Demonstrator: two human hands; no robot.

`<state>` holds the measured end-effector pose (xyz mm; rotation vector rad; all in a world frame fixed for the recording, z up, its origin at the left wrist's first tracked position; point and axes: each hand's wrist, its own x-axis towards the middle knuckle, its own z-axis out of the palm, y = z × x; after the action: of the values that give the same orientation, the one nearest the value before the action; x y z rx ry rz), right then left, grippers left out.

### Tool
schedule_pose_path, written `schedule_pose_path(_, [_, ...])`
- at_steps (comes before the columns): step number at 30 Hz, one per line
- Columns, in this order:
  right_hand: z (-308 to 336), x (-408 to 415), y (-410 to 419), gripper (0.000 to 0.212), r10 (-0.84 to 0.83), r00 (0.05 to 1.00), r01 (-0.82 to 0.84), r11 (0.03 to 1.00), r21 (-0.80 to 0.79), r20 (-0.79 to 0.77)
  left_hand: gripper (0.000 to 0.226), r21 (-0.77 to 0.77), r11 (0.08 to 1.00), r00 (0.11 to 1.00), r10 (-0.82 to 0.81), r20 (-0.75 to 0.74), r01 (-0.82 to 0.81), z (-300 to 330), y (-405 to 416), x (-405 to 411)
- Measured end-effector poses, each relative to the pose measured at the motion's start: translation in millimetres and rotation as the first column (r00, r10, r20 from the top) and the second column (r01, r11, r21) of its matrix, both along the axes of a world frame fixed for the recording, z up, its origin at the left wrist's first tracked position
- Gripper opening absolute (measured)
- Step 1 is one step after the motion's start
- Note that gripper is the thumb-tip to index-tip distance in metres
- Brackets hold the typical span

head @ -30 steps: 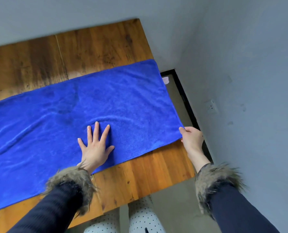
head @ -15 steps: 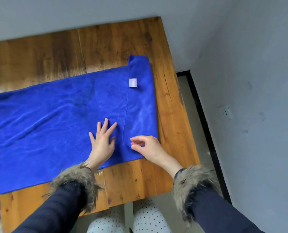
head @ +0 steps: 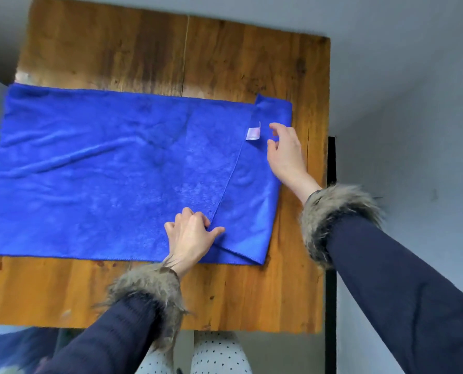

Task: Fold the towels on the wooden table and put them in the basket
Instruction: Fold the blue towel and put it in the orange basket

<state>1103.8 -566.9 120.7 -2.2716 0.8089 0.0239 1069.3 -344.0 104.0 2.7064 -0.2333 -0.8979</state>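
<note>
Nearest the camera, two dark navy sleeves with shaggy grey-brown fur cuffs reach out over the near edge of the worn, orange-brown wooden table; below them a strip of white, dark-dotted fabric shows at the person's lap. Just past the near cuff, the left hand lies on the bright blue microfibre towel, knuckles bent and thumb stretched out to the right; its fingers look to be curled round the near corner of the narrow folded-over flap, though the fingertips themselves are hidden. The towel lies flat across the middle of the table, long side running left to right, with that flap doubled back along its right end. Further off, the right hand hovers over the far part of the flap, fingers loosely bent and spread, holding nothing; it sits just beside the small white label stitched at the flap's edge. No basket is in view.

The step in hand seems to be lengthening this fold; to do it well, the right hand would pinch the flap's far corner near the label to match the left hand's grip, then both would carry the edge leftward together, keeping it parallel to the towel's far left end; the flap's edge runs slightly askew, so squaring it first would save a crooked crease later.
</note>
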Motion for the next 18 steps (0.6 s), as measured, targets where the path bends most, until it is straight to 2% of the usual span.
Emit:
schedule_pose_path(4, [2.8,43.0,-12.9,0.054,0.155,0.977,-0.179,0.969,-0.171,-0.146,0.025,0.046,0.996,0.992,-0.074,-0.103,0.080,1.4,-1.5,4.3])
schedule_pose_path(9, [-1.3,82.6,-20.6,0.070,0.166,0.946,-0.240,0.936,-0.256,-0.280,0.009,-0.031,0.998,0.984,-0.060,-0.171,0.055,-2.0,5.9,11.7])
schedule_pose_path(11, [-5.0,86.7,-25.1,0.066,0.155,0.940,-0.246,0.924,-0.291,-0.302,0.007,-0.053,0.998,0.976,-0.052,-0.209,0.042,-2.9,7.5,15.5])
schedule_pose_path(13, [-7.9,87.2,-31.2,0.050,0.169,0.941,-0.268,0.901,-0.342,-0.293,0.014,-0.071,0.997,0.967,-0.041,-0.250,0.024,-1.7,8.1,19.6])
schedule_pose_path(15, [-6.2,86.9,-34.4,0.035,0.182,0.951,-0.267,0.890,-0.371,-0.248,0.016,-0.094,0.995,0.963,-0.035,-0.268,0.010,0.2,8.3,21.8])
schedule_pose_path(18, [5.4,85.9,-28.6,0.026,0.203,0.962,-0.260,0.885,-0.385,-0.184,0.020,-0.136,0.991,0.954,-0.042,-0.298,0.001,4.5,10.5,22.9])
